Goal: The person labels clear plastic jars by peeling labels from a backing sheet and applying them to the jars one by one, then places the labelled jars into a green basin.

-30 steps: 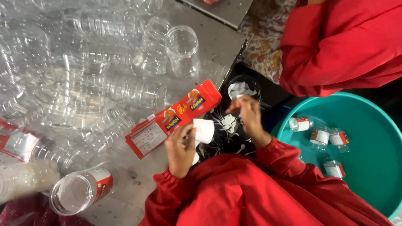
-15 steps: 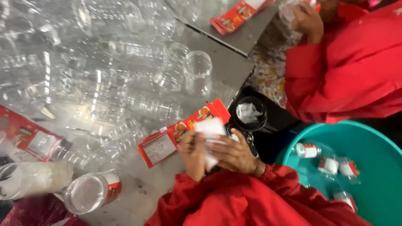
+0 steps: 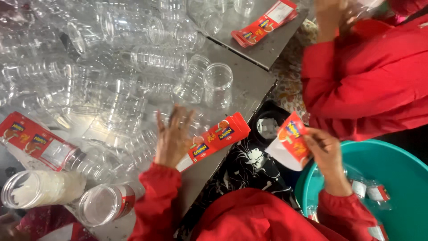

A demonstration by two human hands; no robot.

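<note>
Hands parted since half second ago, when both met over white backing paper at lap. Right hand now out over teal basin, pinching red label, backing curling below. Left hand moved onto table, fingers spread wide, holding nothing, among clear jars just beside label stack. Label seems peeled

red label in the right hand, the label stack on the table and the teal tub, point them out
red label [image 3: 292,138], head view, middle of its printed face
label stack [image 3: 217,137], head view, centre of the top label
teal tub [image 3: 401,163], head view, bare inner wall
</note>
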